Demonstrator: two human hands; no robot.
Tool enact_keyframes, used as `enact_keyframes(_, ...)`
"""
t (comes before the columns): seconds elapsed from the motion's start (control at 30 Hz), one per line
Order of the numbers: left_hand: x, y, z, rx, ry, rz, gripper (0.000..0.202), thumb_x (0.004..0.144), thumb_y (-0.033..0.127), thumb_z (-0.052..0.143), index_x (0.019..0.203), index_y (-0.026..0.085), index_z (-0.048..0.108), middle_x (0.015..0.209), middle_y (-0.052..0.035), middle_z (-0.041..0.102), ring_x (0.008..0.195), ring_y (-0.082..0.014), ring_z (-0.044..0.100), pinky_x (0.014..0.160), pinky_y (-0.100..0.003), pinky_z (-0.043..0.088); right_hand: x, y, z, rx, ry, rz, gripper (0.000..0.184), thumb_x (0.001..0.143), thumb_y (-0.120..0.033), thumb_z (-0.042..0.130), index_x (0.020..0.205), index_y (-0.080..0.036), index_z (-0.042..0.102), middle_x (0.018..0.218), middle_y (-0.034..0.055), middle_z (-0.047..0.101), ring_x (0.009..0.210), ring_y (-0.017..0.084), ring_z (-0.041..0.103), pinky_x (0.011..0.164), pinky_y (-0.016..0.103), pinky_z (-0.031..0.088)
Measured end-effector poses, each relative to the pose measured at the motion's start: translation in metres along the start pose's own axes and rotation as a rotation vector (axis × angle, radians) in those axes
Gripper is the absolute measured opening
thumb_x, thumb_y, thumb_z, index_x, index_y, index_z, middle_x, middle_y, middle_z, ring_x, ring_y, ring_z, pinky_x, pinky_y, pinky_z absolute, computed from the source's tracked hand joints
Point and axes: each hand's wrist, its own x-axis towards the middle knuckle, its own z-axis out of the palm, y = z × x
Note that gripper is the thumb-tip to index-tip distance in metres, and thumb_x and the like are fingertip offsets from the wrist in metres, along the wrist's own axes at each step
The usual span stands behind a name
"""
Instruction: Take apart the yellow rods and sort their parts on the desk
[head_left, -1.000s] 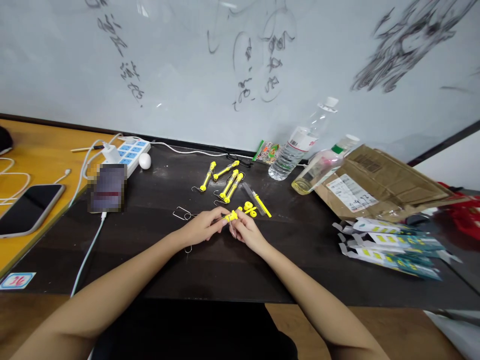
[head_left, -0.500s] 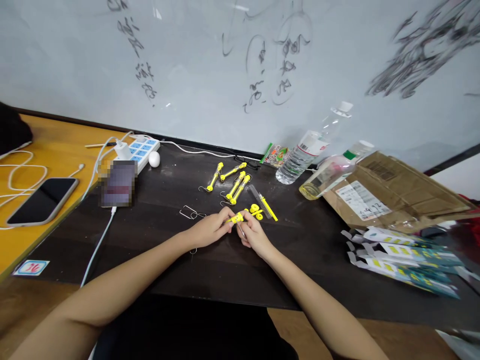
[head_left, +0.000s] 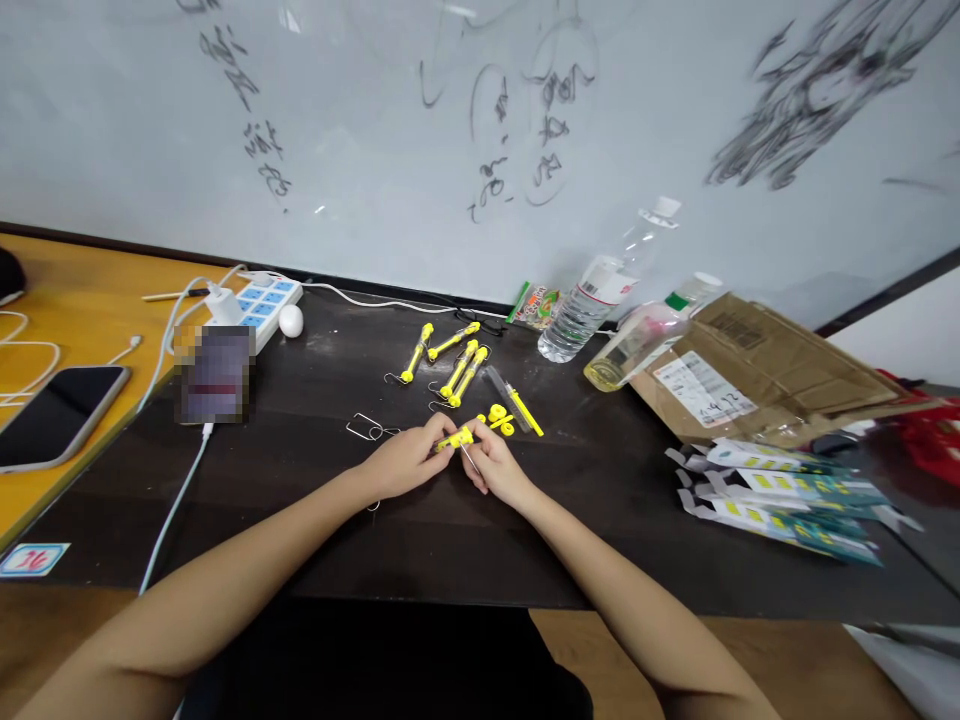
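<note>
Jointly, left hand [head_left: 409, 460] and right hand [head_left: 501, 470] gripped yellow part [head_left: 455, 439] | thin wire [head_left: 469, 459] showed at 5 o'clock | yellow tubes [head_left: 458, 369] lay at 12 o'clock

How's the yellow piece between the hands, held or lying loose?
Held: the left hand grips the yellow piece, the right hand at its right end.

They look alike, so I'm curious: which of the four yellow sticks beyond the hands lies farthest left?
The stick at the group's left edge, its lower end hooking leftward; the other three lie to its right.
</note>
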Motion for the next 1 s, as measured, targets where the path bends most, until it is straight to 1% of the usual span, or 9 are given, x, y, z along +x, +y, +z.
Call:
enact_keyframes(0.13, 0.000, 0.001, -0.001, 0.024, -0.012, -0.004, 0.023, 0.089, 0.029, 0.040, 0.110, 0.022, 0.043, 0.084, -0.0008, 0.063, 0.072, -0.0181, 0.060, 0.069, -0.028, 0.043, 0.000, 0.000, 0.001, 0.011, -0.009, -0.024, 0.015, 0.088, -0.034, 0.045, 0.088, -0.020, 0.040, 0.044, -0.0124, 0.047, 0.028, 0.003, 0.029, 0.030, 0.012, 0.021)
enact_keyframes(0.23, 0.000, 0.002, -0.002, 0.030, -0.013, -0.001, 0.023, 0.088, 0.029, 0.041, 0.111, 0.021, 0.041, 0.081, -0.0002, 0.062, 0.069, -0.0178, 0.059, 0.067, -0.027, 0.042, 0.001, 0.000, 0.002, 0.033, -0.008, -0.031, 0.020, 0.086, -0.037, 0.049, 0.088, -0.020, 0.040, 0.046, -0.0121, 0.045, 0.031, 0.002, 0.030, 0.032, 0.013, 0.022)
enact_keyframes(0.37, 0.000, 0.003, -0.003, 0.044, -0.006, -0.025, 0.027, 0.090, 0.032, 0.039, 0.114, 0.020, 0.040, 0.075, 0.0004, 0.061, 0.065, -0.0186, 0.060, 0.064, -0.027, 0.042, 0.001, -0.001, 0.002, 0.074, -0.014, -0.038, 0.027, 0.085, -0.043, 0.052, 0.094, -0.019, 0.043, 0.045, -0.0126, 0.042, 0.032, 0.003, 0.031, 0.033, 0.014, 0.024)
enact_keyframes(0.43, 0.000, 0.003, -0.003, 0.062, -0.001, -0.033, 0.029, 0.092, 0.036, 0.037, 0.117, 0.020, 0.040, 0.080, -0.0019, 0.064, 0.071, -0.0203, 0.062, 0.067, -0.029, 0.043, 0.001, -0.002, 0.002, 0.093, -0.011, -0.018, 0.031, 0.084, -0.046, 0.052, 0.096, -0.019, 0.043, 0.044, -0.0130, 0.041, 0.030, 0.004, 0.029, 0.031, 0.015, 0.023)
enact_keyframes(0.53, 0.001, 0.003, -0.003, 0.095, -0.011, -0.024, 0.034, 0.094, 0.040, 0.034, 0.121, 0.020, 0.040, 0.093, -0.0064, 0.066, 0.083, -0.0231, 0.065, 0.073, -0.031, 0.046, 0.001, -0.004, 0.003, 0.098, 0.010, 0.002, 0.031, 0.083, -0.048, 0.052, 0.093, -0.019, 0.043, 0.042, -0.0142, 0.038, 0.028, 0.003, 0.026, 0.029, 0.015, 0.020)
enact_keyframes(0.67, 0.001, 0.002, -0.001, 0.159, -0.033, -0.010, 0.037, 0.096, 0.040, 0.032, 0.127, 0.021, 0.039, 0.105, -0.0086, 0.066, 0.093, -0.0251, 0.066, 0.078, -0.034, 0.047, 0.002, -0.001, 0.006, 0.124, 0.047, -0.008, 0.030, 0.084, -0.048, 0.052, 0.087, -0.021, 0.041, 0.037, -0.0159, 0.029, 0.027, 0.004, 0.022, 0.029, 0.015, 0.018)
enact_keyframes(0.77, 0.001, 0.002, 0.001, 0.221, -0.028, 0.010, 0.038, 0.097, 0.038, 0.032, 0.130, 0.023, 0.038, 0.108, -0.0082, 0.066, 0.096, -0.0247, 0.066, 0.079, -0.033, 0.048, 0.003, 0.003, 0.008, 0.165, 0.067, -0.006, 0.030, 0.083, -0.049, 0.054, 0.085, -0.022, 0.039, 0.037, -0.0161, 0.028, 0.027, 0.004, 0.019, 0.028, 0.014, 0.017)
enact_keyframes(1.0, 0.001, 0.007, 0.002, 0.325, -0.005, 0.006, 0.037, 0.097, 0.036, 0.031, 0.130, 0.022, 0.040, 0.106, -0.0077, 0.067, 0.091, -0.0250, 0.067, 0.075, -0.033, 0.050, 0.005, 0.006, 0.005, 0.162, 0.081, 0.000, 0.027, 0.082, -0.045, 0.055, 0.083, -0.023, 0.041, 0.037, -0.0155, 0.027, 0.027, 0.004, 0.020, 0.028, 0.014, 0.016)
